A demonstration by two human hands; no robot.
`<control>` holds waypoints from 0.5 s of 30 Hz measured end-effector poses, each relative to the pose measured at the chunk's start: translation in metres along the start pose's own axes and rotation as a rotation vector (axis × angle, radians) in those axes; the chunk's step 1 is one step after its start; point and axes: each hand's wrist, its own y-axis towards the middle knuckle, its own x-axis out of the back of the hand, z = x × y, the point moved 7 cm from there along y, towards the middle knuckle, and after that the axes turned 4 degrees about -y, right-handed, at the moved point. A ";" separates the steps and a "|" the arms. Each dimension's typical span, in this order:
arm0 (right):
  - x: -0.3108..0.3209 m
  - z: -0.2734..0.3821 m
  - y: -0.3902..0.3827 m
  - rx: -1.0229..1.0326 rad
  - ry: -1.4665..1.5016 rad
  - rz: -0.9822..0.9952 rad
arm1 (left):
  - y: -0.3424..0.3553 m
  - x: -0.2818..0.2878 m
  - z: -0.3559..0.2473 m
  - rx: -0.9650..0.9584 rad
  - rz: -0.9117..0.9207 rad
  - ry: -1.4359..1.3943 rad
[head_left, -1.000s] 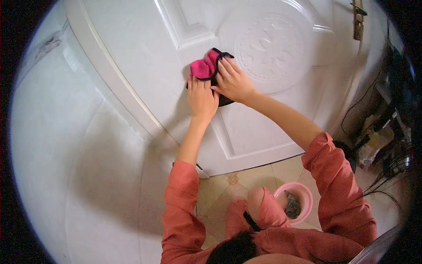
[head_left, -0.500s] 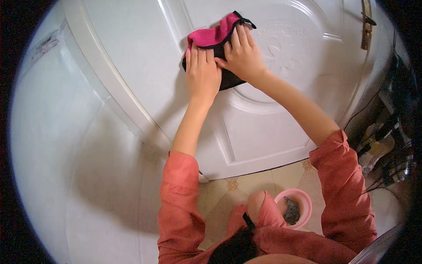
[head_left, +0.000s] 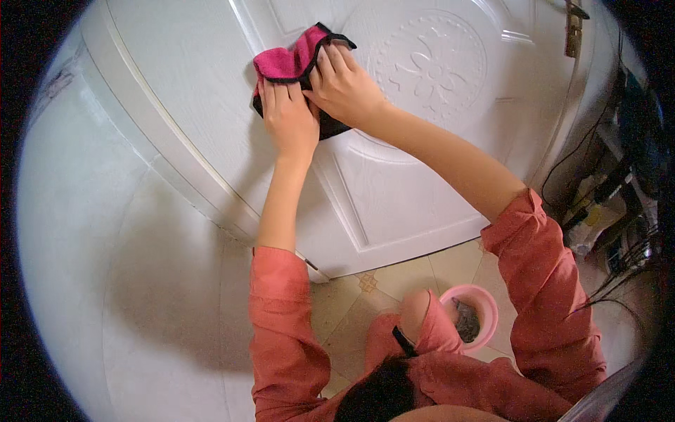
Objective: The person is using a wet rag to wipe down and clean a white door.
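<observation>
One left hand (head_left: pixel 292 126) and one right hand (head_left: pixel 346 90) make two, on one cloth (head_left: pixel 285 63). One door (head_left: pixel 422 204) carries one handle (head_left: pixel 573 35) at its right edge and one round moulding (head_left: pixel 432 67). One bucket (head_left: pixel 492 318) holds one grey clump (head_left: pixel 467 324); two sleeves (head_left: pixel 285 316) show.

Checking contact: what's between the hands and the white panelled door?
The head view shows a pink and black cloth between the door and the left hand and right hand.

The camera up there is head-worn, left one of a side-by-side fisheye pair, looking down over the left hand (head_left: pixel 290 125) and right hand (head_left: pixel 348 90), fairly near them. It faces the white door (head_left: pixel 408 204), with tiled floor (head_left: pixel 411 276) below; coral sleeves (head_left: pixel 283 299) enter low, and straight edges bow toward the rim.
</observation>
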 end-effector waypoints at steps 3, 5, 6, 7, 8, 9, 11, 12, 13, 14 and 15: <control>-0.006 0.000 -0.006 -0.060 -0.065 0.142 | -0.004 -0.004 -0.002 0.014 0.040 -0.011; -0.012 -0.005 -0.008 -0.147 -0.053 0.211 | -0.008 -0.007 0.001 0.050 0.080 -0.019; -0.013 -0.011 -0.008 -0.153 -0.065 0.178 | -0.007 -0.009 -0.001 0.035 0.070 0.012; -0.020 -0.016 -0.010 -0.153 -0.065 0.198 | -0.006 -0.015 -0.004 0.040 0.084 -0.002; -0.023 -0.021 -0.010 -0.177 -0.031 0.189 | -0.003 -0.015 -0.007 0.029 0.041 0.012; -0.025 -0.024 -0.012 -0.202 0.002 0.179 | 0.000 -0.014 -0.010 0.018 -0.003 0.026; -0.019 -0.017 -0.013 -0.225 0.006 0.198 | -0.004 -0.014 -0.005 -0.009 -0.027 0.037; -0.019 -0.013 -0.014 -0.255 0.048 0.250 | -0.008 -0.013 -0.003 -0.021 -0.029 0.053; -0.026 -0.014 -0.022 -0.286 0.078 0.302 | -0.011 -0.016 -0.005 -0.036 -0.037 0.059; -0.022 -0.013 -0.032 -0.252 0.018 0.208 | -0.016 -0.019 -0.007 -0.036 -0.038 0.055; -0.023 -0.012 -0.043 -0.252 0.015 0.208 | -0.024 -0.026 -0.011 -0.048 0.049 0.046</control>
